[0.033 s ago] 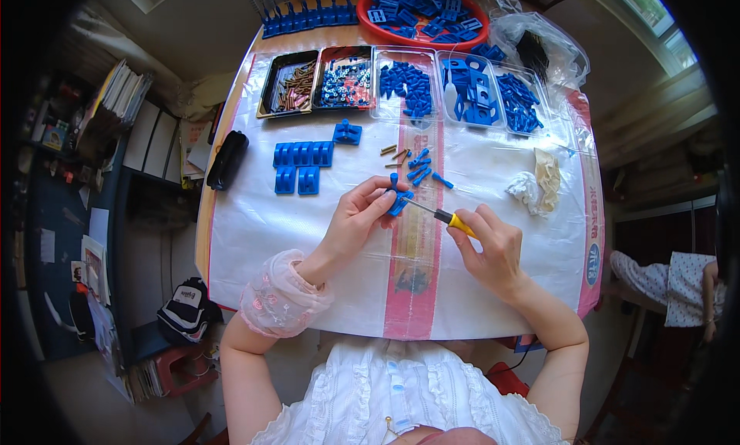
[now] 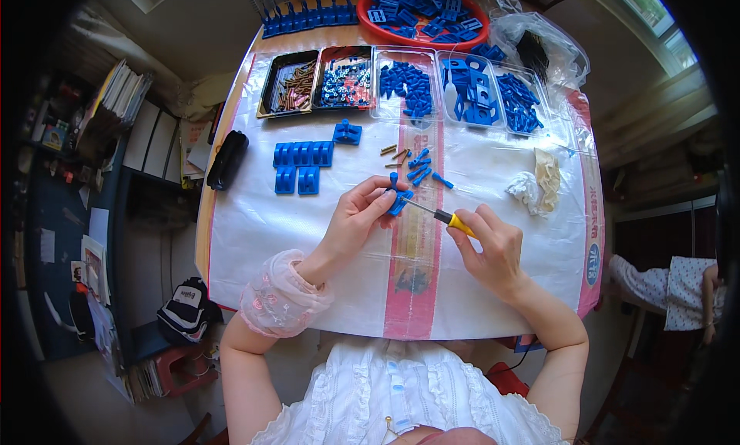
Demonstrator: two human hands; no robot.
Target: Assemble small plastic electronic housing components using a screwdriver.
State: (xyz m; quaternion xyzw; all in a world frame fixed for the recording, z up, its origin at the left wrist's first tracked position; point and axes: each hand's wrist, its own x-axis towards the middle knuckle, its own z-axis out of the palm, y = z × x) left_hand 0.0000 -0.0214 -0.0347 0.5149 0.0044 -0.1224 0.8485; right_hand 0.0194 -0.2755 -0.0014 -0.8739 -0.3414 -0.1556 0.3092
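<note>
Only the second person [image 2: 690,294], well to the right of the blue part [image 2: 398,206] under work, has shifted since the earlier frame, now slightly lower in view; hands, tool and pieces match their former positions. All places below are taken from that blue part.

It is held above the bench [image 2: 203,244], over a white sheet [image 2: 254,225] with a pink-edged printed band. Left hand [image 2: 358,215]: thumb and fingers pinched narrowly on the part. Right hand [image 2: 493,248]: fingers closed around the yellow-and-black handle of a screwdriver [image 2: 462,223], whose shaft slants in from the right, tip at the part; the exact seat of the tip is too small to confirm.

Just beyond the part lie loose brass screws [image 2: 388,150] and blue pegs [image 2: 420,172]. Beyond and to the left stand grouped blue blocks [image 2: 306,154], a single blue piece [image 2: 347,132] apart from them, and farther left a black case [image 2: 229,160]. Well to the right rests crumpled paper [image 2: 546,181]. Farther beyond, a red basin [image 2: 364,17] holds flat blue pieces [image 2: 408,17].
</note>
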